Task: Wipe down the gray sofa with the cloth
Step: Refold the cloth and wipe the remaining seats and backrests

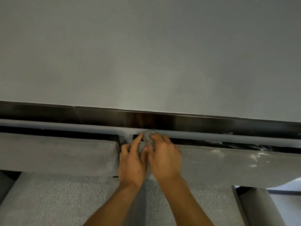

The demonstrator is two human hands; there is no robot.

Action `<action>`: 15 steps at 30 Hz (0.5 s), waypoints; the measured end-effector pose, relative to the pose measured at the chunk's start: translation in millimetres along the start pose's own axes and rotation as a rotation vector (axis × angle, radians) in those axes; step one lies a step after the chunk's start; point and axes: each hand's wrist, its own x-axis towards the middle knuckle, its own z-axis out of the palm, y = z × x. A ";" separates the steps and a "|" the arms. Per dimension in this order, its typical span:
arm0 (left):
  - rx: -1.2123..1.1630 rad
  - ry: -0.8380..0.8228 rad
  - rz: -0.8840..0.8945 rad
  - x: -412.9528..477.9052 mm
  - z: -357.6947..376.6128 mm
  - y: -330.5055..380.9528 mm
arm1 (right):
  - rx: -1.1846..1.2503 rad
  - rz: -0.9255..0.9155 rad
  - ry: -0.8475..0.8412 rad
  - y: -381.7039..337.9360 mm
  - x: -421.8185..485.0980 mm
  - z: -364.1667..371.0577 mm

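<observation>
Head view, centre frame: a small crumpled gray cloth (149, 136) is bunched under the curled fingers of the right hand (162, 158). The left hand (132, 162) touches it with an outstretched forefinger; whether it also grips cannot be told. Both are atop the gray fabric sofa (57, 154) backrest, at the cushion gap. Firm, overlapping strokes should probably be carried rightward, towards the pale dusty smears (254, 158).

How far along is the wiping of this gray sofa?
Looks done: the left cushion shows no marks. In hand: the left hand and right hand hold the bunched cloth at the gap between the cushions. Left: whitish smears on the right cushion and the rail behind it.
</observation>
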 end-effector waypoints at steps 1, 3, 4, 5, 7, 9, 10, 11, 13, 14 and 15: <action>0.011 -0.008 -0.008 0.6 -1.0 -0.3 | -0.052 -0.011 -0.035 -0.1 2.7 -2.2; 0.053 -0.023 -0.022 1.9 -4.4 0.9 | -0.097 0.050 -0.032 21.6 1.1 -14.8; 0.062 -0.029 -0.020 2.2 -6.2 2.4 | -0.082 0.114 -0.008 39.9 -1.2 -22.6; 0.060 -0.034 -0.014 2.1 -7.9 4.0 | -0.052 0.189 0.028 58.9 -4.6 -31.8; 0.039 -0.037 -0.016 2.3 -10.4 5.9 | 0.002 0.285 0.105 79.7 -7.9 -42.3; 0.041 -0.031 -0.026 2.5 -10.1 6.6 | 0.029 0.268 0.075 65.9 -4.5 -37.2; 0.051 -0.029 -0.030 1.9 -10.7 6.7 | 0.031 0.226 0.032 48.0 -1.8 -29.7; 0.060 -0.032 -0.031 1.6 -10.8 7.7 | 0.015 0.169 -0.015 29.9 0.3 -21.0; 0.075 -0.052 -0.040 2.4 -12.9 7.6 | -0.045 0.053 -0.098 -3.0 1.5 -5.3; 0.083 -0.059 -0.048 2.4 -12.0 8.4 | -0.069 0.017 -0.120 -9.6 1.6 -2.4; 0.097 -0.051 -0.050 2.6 -12.1 8.2 | -0.091 0.003 -0.127 -8.5 2.6 -3.8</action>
